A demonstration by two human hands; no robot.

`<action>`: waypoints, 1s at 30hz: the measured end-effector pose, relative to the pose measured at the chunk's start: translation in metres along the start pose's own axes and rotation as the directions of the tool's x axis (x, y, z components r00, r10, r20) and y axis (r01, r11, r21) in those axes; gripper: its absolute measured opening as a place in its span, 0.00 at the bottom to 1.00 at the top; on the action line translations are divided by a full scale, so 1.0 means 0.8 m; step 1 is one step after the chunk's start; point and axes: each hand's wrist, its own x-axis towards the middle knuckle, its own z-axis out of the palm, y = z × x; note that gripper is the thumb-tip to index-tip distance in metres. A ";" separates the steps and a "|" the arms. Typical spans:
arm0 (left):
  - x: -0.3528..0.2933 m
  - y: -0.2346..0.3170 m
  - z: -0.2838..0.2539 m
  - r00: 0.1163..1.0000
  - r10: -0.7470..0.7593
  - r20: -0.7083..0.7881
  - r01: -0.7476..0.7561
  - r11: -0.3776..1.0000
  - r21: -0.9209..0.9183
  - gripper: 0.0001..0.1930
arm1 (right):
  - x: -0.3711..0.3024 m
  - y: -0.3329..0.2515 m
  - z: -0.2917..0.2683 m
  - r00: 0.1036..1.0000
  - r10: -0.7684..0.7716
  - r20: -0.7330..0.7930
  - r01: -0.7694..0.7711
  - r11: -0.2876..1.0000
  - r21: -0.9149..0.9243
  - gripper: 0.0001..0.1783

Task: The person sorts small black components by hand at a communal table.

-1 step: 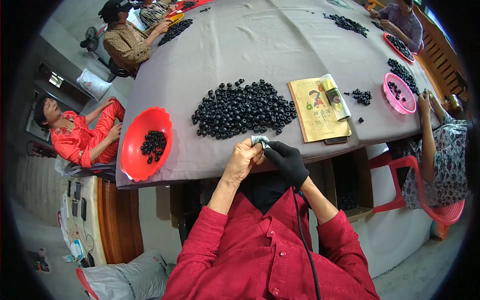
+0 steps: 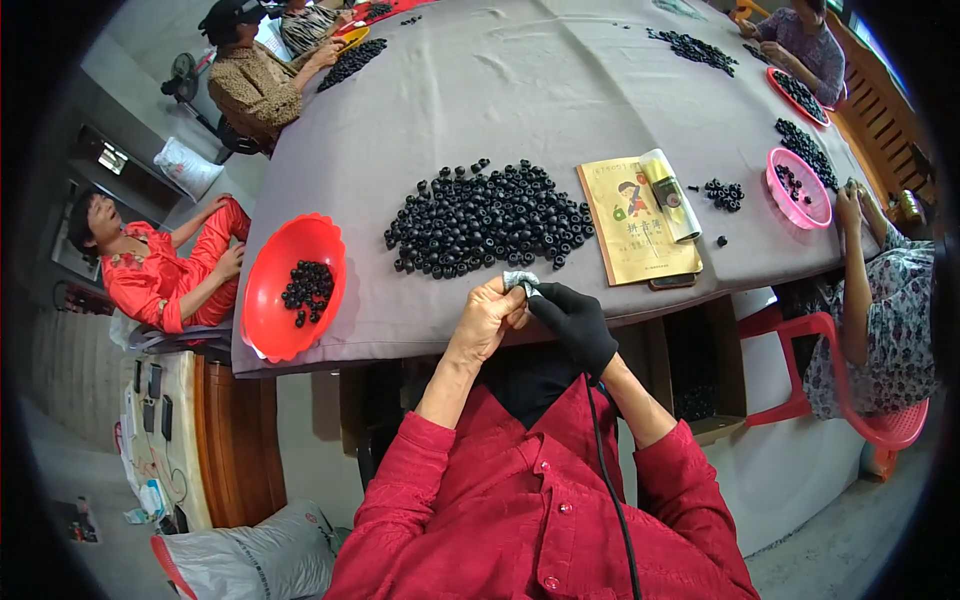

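Note:
My bare left hand (image 2: 488,318) and my right hand (image 2: 577,325), in a black glove, meet at the table's near edge. The fingers of both are closed and pressed together. At their tips is a small grey-white patterned scrap (image 2: 521,282), like cloth; I cannot tell whether it is wrapped round a finger or held. Anything smaller between the fingertips is hidden. Just beyond my hands lies a wide pile of small black ring-shaped parts (image 2: 490,220). To the left, a red scalloped basin (image 2: 265,295) holds some of the same parts.
A yellow booklet (image 2: 625,245) with a rolled clear-and-yellow packet (image 2: 670,195) lies right of the pile, a phone (image 2: 672,282) under its edge. Farther right stands a pink basket (image 2: 815,208). Several people sit round the cloth-covered table (image 2: 540,90). A black cord (image 2: 612,480) hangs down my front.

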 end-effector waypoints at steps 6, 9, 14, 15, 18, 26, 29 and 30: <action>-0.002 0.000 0.000 1.000 -0.002 -0.011 0.002 0.999 0.036 0.05 | 0.002 0.002 0.000 1.000 0.001 -0.010 -0.001 1.000 -0.028 0.13; -0.002 -0.002 0.001 1.000 0.017 -0.012 -0.017 0.999 0.029 0.05 | 0.003 0.007 0.000 1.000 0.020 -0.012 -0.020 1.000 -0.005 0.13; -0.001 -0.008 -0.006 0.997 0.046 0.056 -0.039 0.993 -0.112 0.05 | -0.005 0.003 0.000 1.000 0.002 -0.021 -0.001 1.000 0.015 0.13; -0.001 -0.008 -0.007 0.997 0.053 0.052 -0.047 0.992 -0.121 0.05 | -0.005 0.004 0.000 1.000 0.005 -0.019 -0.004 0.999 0.041 0.12; -0.001 -0.008 -0.013 0.995 0.047 0.091 -0.032 0.987 -0.160 0.05 | -0.006 0.002 0.000 1.000 -0.020 -0.019 0.020 0.999 -0.038 0.12; -0.005 -0.008 -0.014 0.995 0.022 0.094 -0.006 0.986 -0.166 0.04 | -0.007 -0.006 0.002 0.999 0.047 0.005 -0.047 0.999 -0.022 0.13; -0.006 -0.007 -0.012 0.996 0.019 0.086 -0.006 0.989 -0.146 0.04 | -0.007 -0.003 0.001 1.000 0.018 0.013 -0.018 1.000 -0.009 0.13; -0.005 -0.007 -0.011 0.996 0.018 0.085 -0.006 0.989 -0.146 0.04 | -0.007 -0.002 0.001 1.000 -0.006 0.015 0.006 1.000 0.003 0.13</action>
